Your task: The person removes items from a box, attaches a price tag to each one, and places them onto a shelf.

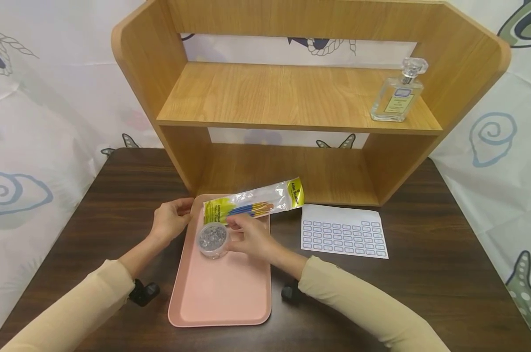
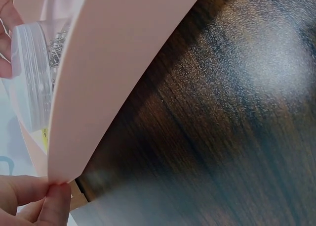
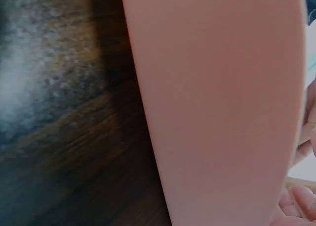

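Observation:
My left hand (image 1: pixel 170 220) is at the far left corner of a pink tray (image 1: pixel 230 298). In the left wrist view its thumb and finger pinch the tray's rim. With my right hand (image 1: pixel 252 239) I grip the side of a round clear plastic tub (image 1: pixel 213 240), which holds small silver metal pieces. The tub is over the left part of the tray, lid side up. Just behind it, a clear and yellow packet of artist brushes (image 1: pixel 254 200) lies slanted across the tray's far end. Its blue and yellow handles show, and my right fingers partly overlap it.
A wooden two-tier shelf (image 1: pixel 287 93) stands at the back of the dark table (image 1: pixel 428 293). On its upper level, at the right, is a glass perfume bottle (image 1: pixel 398 100). A sheet of small blue-bordered labels (image 1: pixel 342 234) lies right of the tray.

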Action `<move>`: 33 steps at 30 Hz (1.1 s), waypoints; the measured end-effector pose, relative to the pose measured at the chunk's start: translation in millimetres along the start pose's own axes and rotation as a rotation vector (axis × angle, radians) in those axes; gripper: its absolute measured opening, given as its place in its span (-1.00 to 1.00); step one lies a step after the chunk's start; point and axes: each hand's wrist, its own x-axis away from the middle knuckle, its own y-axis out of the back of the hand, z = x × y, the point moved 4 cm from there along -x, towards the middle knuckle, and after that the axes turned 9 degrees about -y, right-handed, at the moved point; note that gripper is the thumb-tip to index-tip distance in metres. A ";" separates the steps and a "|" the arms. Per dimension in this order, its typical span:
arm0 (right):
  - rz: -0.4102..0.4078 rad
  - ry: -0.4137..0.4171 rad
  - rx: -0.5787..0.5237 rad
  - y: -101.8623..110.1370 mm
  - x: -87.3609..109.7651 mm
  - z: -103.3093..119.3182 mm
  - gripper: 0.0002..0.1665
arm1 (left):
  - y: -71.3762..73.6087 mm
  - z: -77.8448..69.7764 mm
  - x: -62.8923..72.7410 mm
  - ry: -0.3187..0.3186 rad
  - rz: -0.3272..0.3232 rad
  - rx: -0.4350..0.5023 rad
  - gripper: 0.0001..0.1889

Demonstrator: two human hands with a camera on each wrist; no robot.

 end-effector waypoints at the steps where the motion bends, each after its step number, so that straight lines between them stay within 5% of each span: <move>1: 0.006 -0.002 0.016 -1.5 -1.3 0.3 -0.30 | -0.1 0.0 -0.1 0.000 0.001 -0.003 -0.59; 33: 0.106 -0.105 0.214 -24.4 -16.3 2.2 -0.06 | -1.9 -0.7 2.1 -0.007 -0.005 -0.001 -0.60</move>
